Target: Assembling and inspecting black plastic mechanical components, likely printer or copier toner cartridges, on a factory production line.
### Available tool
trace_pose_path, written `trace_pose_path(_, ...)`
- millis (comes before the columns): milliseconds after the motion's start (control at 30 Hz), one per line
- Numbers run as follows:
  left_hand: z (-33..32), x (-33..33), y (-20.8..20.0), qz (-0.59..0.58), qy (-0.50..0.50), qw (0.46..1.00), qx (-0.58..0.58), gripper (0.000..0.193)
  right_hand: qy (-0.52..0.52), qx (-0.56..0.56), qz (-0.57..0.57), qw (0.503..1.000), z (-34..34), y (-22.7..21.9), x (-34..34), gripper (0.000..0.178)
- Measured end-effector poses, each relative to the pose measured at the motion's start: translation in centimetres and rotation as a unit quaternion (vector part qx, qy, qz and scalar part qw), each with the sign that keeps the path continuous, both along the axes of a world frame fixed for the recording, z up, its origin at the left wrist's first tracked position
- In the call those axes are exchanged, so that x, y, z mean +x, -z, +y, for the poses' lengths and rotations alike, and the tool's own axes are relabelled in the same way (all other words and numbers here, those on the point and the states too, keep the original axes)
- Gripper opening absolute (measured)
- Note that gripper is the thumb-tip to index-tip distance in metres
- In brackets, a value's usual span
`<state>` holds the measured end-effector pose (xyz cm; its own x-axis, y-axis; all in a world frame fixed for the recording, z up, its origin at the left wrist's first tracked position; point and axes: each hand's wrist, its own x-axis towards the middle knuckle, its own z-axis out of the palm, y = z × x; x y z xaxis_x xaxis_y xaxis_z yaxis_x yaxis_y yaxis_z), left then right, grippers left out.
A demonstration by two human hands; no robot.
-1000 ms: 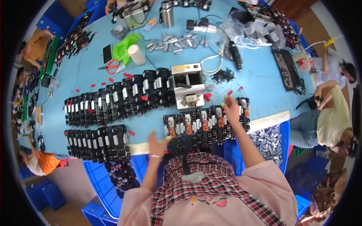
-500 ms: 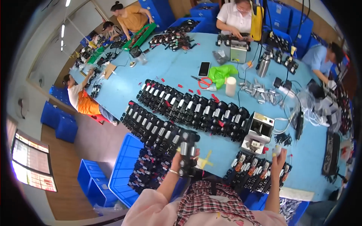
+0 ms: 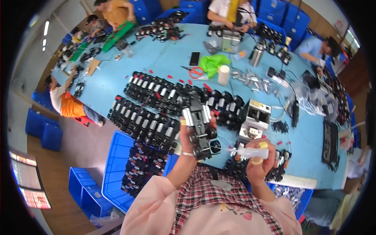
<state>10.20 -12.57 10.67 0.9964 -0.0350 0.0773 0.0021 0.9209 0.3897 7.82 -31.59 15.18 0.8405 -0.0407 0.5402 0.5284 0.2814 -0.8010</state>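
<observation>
My left hand (image 3: 185, 137) grips a black toy-car chassis (image 3: 199, 117) with small wheels and silver cylinders, held up over the table. In my right hand (image 3: 258, 170) is a translucent squeeze bottle (image 3: 253, 152), gripped sideways, its thin nozzle pointing left at the chassis's near wheels. Whether the tip touches a wheel I cannot tell. Yellow finger covers sit on some right-hand fingers. Behind the held chassis are a far row of chassis (image 3: 156, 89) and a nearer row (image 3: 145, 122). More chassis (image 3: 280, 161) lie by my right hand, partly hidden by it.
A grey-white bench machine (image 3: 255, 117) stands beyond my right hand. A blue crate (image 3: 111, 168) of chassis is at my left. Farther off are scissors (image 3: 192, 72), a green bag (image 3: 213, 64), a white bottle (image 3: 223, 75), a flask (image 3: 257, 54) and loose silver cylinders (image 3: 252, 81). Several people work around the table.
The left hand has raised the chassis and turned it. The right hand has brought the squeeze bottle left and inward, close to the chassis. The whole view has shifted slightly.
</observation>
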Motion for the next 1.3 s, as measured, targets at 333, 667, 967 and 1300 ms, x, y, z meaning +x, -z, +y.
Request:
trace_pose_path(333,-2.1,-0.8,-1.9,0.088,-0.084,0.992,0.027,0.074,0.048,-0.199,-0.176,0.963,-0.5,-0.7,-0.5,0.023)
trace_pose_path(667,-2.1,-1.8,-2.2,0.090,-0.091,0.992,0.019,0.071,0.035,-0.209,-0.174,0.962,-0.1,-0.5,-0.8,0.020)
trace_pose_path(967,-1.9,-2.1,-2.1,0.097,-0.092,0.991,0.014,0.071,0.030,-0.212,-0.172,0.962,0.0,-0.7,-1.1,0.021)
trace_pose_path(1300,-2.0,-1.9,-1.9,0.087,-0.081,0.993,0.012,0.074,0.035,-0.223,-0.174,0.959,-0.1,-0.8,-1.0,0.019)
